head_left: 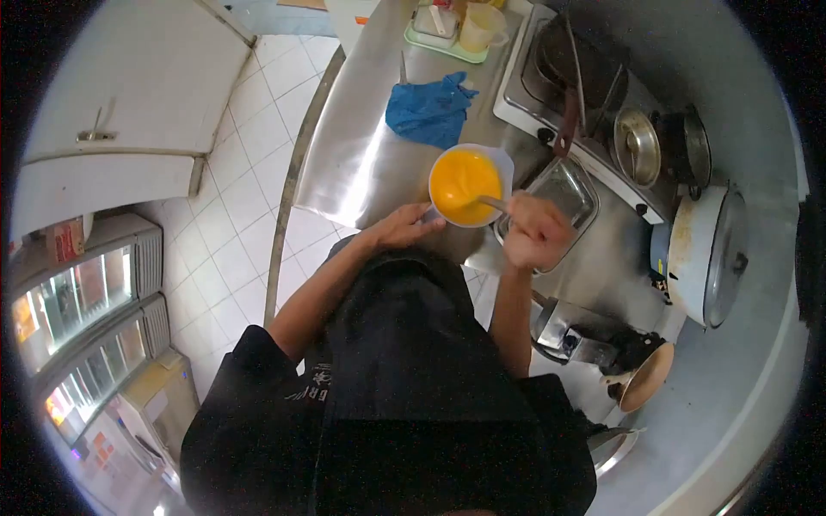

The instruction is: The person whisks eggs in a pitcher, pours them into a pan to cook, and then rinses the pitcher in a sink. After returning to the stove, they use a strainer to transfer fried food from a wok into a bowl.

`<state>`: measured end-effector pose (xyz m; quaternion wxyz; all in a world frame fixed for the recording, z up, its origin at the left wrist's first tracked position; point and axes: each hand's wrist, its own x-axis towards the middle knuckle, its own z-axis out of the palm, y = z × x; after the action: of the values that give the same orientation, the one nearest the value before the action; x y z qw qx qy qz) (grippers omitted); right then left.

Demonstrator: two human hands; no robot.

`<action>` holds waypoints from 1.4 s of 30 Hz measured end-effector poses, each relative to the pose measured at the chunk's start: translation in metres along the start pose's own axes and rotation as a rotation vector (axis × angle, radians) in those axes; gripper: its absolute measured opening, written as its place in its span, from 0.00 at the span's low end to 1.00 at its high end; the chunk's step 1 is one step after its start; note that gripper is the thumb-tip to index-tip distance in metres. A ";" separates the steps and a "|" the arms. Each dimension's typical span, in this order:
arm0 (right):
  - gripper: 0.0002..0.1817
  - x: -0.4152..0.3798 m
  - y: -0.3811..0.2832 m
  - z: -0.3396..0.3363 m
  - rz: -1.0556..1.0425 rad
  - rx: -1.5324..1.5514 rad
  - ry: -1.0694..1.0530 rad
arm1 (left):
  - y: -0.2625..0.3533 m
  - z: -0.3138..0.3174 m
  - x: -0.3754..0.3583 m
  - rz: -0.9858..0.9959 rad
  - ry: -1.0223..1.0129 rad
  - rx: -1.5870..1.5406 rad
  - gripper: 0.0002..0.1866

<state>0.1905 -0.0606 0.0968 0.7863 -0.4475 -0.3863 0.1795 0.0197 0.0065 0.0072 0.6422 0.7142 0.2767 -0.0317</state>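
Note:
A white bowl (508, 162) holding bright yellow-orange liquid (465, 179) is over the metal counter in front of me. My left hand (404, 227) grips the bowl's handle at its lower left side. In my right hand (538, 230), slightly blurred, is a utensil (490, 203) whose far end dips into the liquid; its tip is hidden there. A rectangular glass dish (568, 196) lies partly behind my right hand. Above the bowl, a crumpled blue cloth (430, 110) rests on the counter.
A green tray (469, 56) with a plastic jug (480, 27) stands at the counter's far end. The stove (516, 95), bearing a dark pan, is at the right. Pots, a large white pot (688, 254) and a tan pan (647, 378) line the wall side. Refrigerators stand at left.

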 end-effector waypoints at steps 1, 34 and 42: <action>0.20 0.000 0.002 -0.004 -0.075 -0.004 0.017 | 0.000 0.000 0.001 0.030 0.044 0.027 0.25; 0.17 -0.013 0.037 -0.013 -0.168 -0.461 0.195 | 0.008 0.000 -0.007 0.036 0.053 -0.060 0.26; 0.12 0.001 0.013 -0.014 0.049 0.232 0.057 | 0.012 -0.004 -0.006 -0.051 -0.028 -0.085 0.26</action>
<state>0.2031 -0.0610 0.0815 0.8389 -0.3677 -0.3292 0.2294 0.0188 0.0076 0.0212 0.6749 0.6784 0.2868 -0.0462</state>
